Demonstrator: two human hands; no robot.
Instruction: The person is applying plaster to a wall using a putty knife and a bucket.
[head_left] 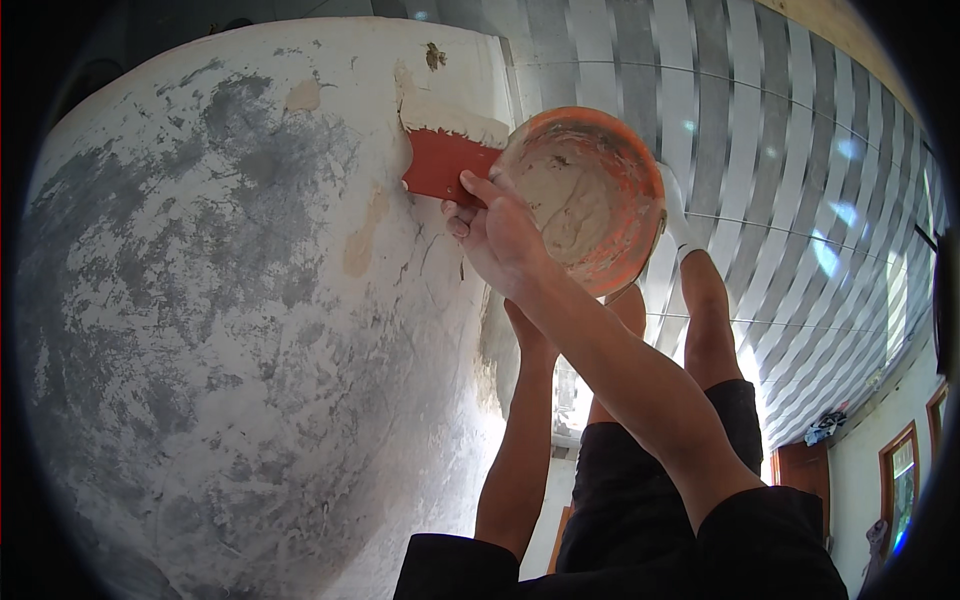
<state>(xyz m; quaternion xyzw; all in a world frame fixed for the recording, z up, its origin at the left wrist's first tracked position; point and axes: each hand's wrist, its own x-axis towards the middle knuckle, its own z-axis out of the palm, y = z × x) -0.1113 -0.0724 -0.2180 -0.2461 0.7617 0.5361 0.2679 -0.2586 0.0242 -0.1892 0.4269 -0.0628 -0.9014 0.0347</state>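
My right hand (505,225) is closed around a flat red scraper (450,165), thumb on its face. Thick beige putty (455,115) runs along the scraper's far edge, against the whitish-grey wall (200,280). Just right of it, an orange bowl (648,200) holds more of the wet putty (565,205), which also smears its inner sides. My left hand (530,325) reaches up beneath the bowl's near left side and appears to support it. The left fingers are hidden behind the bowl and my right hand.
Beige patches (365,235) and a chipped spot (435,57) mark the wall. To the right lies a floor (770,150) with grey and white stripes. My legs (705,310) stand behind the bowl. A wooden-framed window (902,480) and brown door (803,480) show at lower right.
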